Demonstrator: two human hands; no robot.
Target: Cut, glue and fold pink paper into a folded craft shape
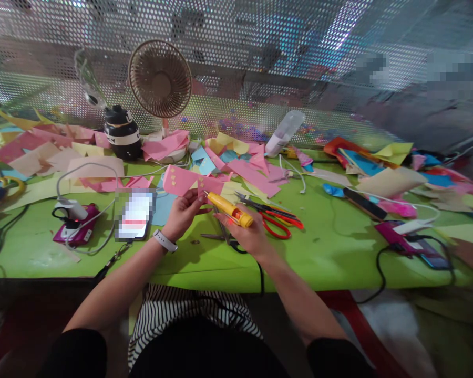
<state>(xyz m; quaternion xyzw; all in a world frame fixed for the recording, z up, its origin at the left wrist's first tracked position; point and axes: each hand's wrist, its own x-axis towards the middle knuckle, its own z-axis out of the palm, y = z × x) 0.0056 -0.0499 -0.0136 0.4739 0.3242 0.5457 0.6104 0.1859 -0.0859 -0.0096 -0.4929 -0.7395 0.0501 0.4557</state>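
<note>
My left hand (184,211), with a pale band at the wrist, pinches a strip of pink paper (180,180) printed with small gold marks. In my right hand (250,236) is a yellow glue gun (225,206), its nozzle pointing left at the paper near my left fingertips. Whether the nozzle touches the paper I cannot tell. Below my hands lie dark scissors (215,237), partly covered by the right hand. Just right of the glue gun rest scissors with red-orange handles (278,223).
A phone (136,215) and a purple power strip (79,226) lie left on the green tabletop (220,268). Behind stand a fan (160,79), a black bottle (122,134) and a tilted clear bottle (284,134) among coloured paper scraps. Another purple power strip (394,239) with cables lies right.
</note>
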